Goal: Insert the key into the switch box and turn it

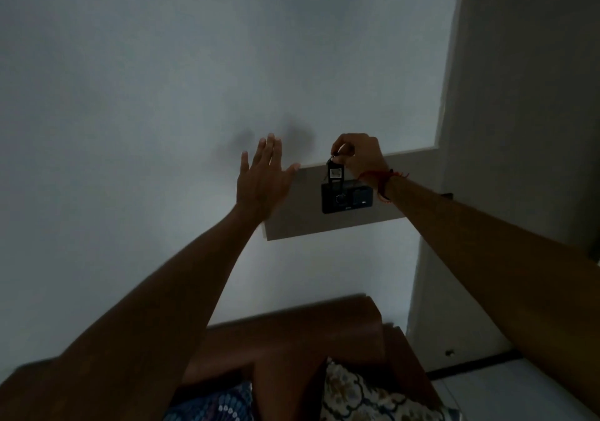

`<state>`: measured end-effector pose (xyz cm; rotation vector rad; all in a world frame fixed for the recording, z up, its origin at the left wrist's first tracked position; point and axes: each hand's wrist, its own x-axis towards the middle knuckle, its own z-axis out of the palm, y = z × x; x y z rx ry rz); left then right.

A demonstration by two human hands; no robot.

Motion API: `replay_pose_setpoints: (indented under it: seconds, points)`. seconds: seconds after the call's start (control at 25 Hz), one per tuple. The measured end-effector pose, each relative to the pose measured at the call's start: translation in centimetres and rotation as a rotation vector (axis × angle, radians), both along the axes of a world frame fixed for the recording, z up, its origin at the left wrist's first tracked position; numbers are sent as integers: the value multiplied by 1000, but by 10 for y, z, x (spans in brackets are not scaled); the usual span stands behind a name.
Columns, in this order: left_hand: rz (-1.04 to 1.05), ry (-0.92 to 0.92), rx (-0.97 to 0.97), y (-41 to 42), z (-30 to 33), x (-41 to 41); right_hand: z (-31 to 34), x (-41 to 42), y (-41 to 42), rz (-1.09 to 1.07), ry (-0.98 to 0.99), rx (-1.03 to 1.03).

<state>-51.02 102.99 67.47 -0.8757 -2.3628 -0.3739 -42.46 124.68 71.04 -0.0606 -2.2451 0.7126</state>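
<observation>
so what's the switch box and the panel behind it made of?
Switch box: looks like black plastic, dull sheen, moulded edges, though the dim light limits certainty. Panel: flat grey-beige board, matte, probably laminate or painted wood; its pale cut edge shows along the top.

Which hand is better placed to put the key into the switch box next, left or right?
Right. The right hand already pinches the key by its top, directly above the switch box. The left hand is open and flat, off to the side near the panel edge, holding nothing.

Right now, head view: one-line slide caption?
Right hand pinches a key tag above the black switch box; left hand open against the wall.
</observation>
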Motion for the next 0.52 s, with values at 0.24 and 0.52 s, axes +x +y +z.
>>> replay_pose_setpoints:
  seconds: [0.24,0.52]
  points:
    - [8,-24,-74,56,-15,-17,-26,-18,55,-20,-5,-71]
    - [-46,-6,-59,99,-52,-39,-68,-35,92,-97,-13,-62]
